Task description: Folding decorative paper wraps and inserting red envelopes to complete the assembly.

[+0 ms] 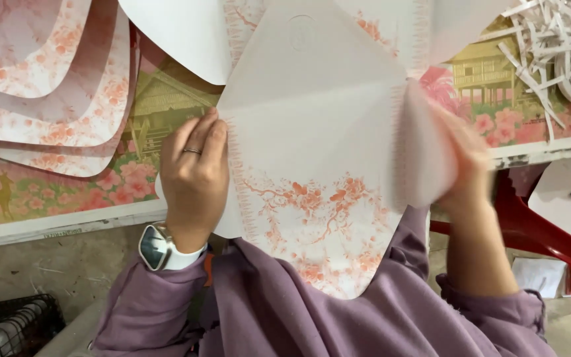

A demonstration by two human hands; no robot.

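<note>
Folding the die-cut floral sheet [312, 165] at centre frame, over our lap.

Our left hand [194, 173] pins its nine-o'clock edge, fingers curled flat; our right hand [467, 165] (blurred) pinches the three-o'clock flap [424, 149]. Best crease along the printed border, edges aligned.
</note>
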